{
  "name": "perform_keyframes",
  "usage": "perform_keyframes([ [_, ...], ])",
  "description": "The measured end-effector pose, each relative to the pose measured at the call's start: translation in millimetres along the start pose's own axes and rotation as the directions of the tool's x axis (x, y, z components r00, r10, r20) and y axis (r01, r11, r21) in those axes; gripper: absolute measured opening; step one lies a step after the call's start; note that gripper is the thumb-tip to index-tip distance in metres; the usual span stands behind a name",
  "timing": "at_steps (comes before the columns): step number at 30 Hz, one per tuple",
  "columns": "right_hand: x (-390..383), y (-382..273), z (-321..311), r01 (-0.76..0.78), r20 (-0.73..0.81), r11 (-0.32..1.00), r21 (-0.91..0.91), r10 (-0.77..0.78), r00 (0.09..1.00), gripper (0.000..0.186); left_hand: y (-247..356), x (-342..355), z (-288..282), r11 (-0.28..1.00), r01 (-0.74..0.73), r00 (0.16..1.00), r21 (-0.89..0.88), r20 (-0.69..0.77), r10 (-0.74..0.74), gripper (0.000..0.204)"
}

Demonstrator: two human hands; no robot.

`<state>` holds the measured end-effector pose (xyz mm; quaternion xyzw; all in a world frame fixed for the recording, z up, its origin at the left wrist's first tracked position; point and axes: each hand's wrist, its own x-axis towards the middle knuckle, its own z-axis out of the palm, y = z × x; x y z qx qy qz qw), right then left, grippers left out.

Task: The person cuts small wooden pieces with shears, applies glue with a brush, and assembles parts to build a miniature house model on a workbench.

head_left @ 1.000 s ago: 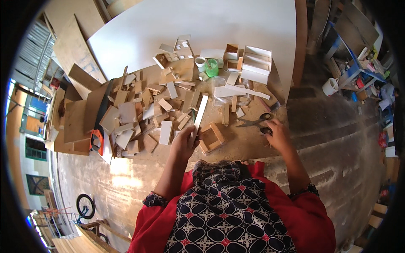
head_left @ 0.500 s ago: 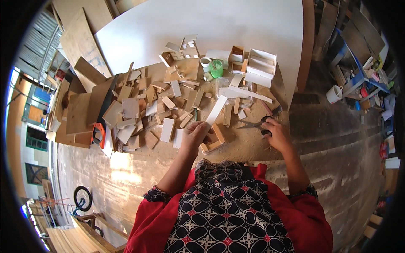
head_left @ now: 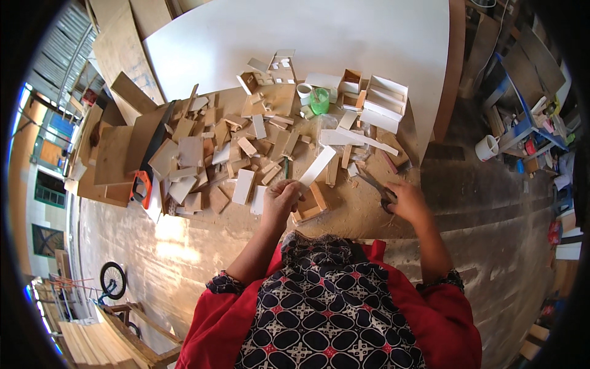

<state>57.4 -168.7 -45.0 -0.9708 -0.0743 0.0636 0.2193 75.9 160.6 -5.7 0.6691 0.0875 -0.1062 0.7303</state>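
Observation:
My left hand [head_left: 283,198] is closed in a pinch on the lower end of a flat white strip [head_left: 318,165], which slants up and to the right over the table. Just beyond that hand, partly covered by it, lies a small open wooden box [head_left: 316,200]. My right hand [head_left: 408,203] grips the dark handles of a pair of scissors [head_left: 373,182] low over the right part of the table. Their blades point away and to the left, near a small white offcut [head_left: 353,170], apart from the strip.
Many wood blocks and offcuts [head_left: 247,146] cover the table's left and middle. Farther back stand a green container [head_left: 319,102], a white cup [head_left: 304,92] and a white compartment box [head_left: 387,98]. An orange-handled saw [head_left: 142,187] is at the left edge. A large white panel [head_left: 295,37] rises behind.
The scissors have swung from pointing left to pointing away and leftward, and my right hand has shifted slightly right and down. My left hand still holds the strip. The view has shifted slightly.

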Motion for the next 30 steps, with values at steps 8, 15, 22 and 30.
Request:
perform_keyframes([
  [8, -11, -12, 1, -0.065, 0.242, 0.857, 0.512, -0.071, 0.968, 0.041, 2, -3, 9, 0.998, -0.038, 0.999, 0.049, -0.025, 0.039, 0.022],
  [15, -32, -76, 7, -0.054, 0.195, 0.558, 0.828, -0.195, 0.961, 0.042, 4, -1, 26, 0.999, 0.023, 0.999, -0.039, 0.047, -0.021, 0.022],
  [22, -35, -81, 4, 0.005, 0.163, 0.643, 0.766, -0.201, 0.966, 0.041, 3, 4, 28, 0.989, 0.093, 0.993, -0.112, 0.078, -0.085, 0.021],
  [30, -39, -82, 4, -0.039, 0.2, 0.645, 0.763, -0.179, 0.963, 0.039, -2, 7, 23, 0.96, 0.22, 0.973, -0.172, 0.107, -0.204, 0.022],
])
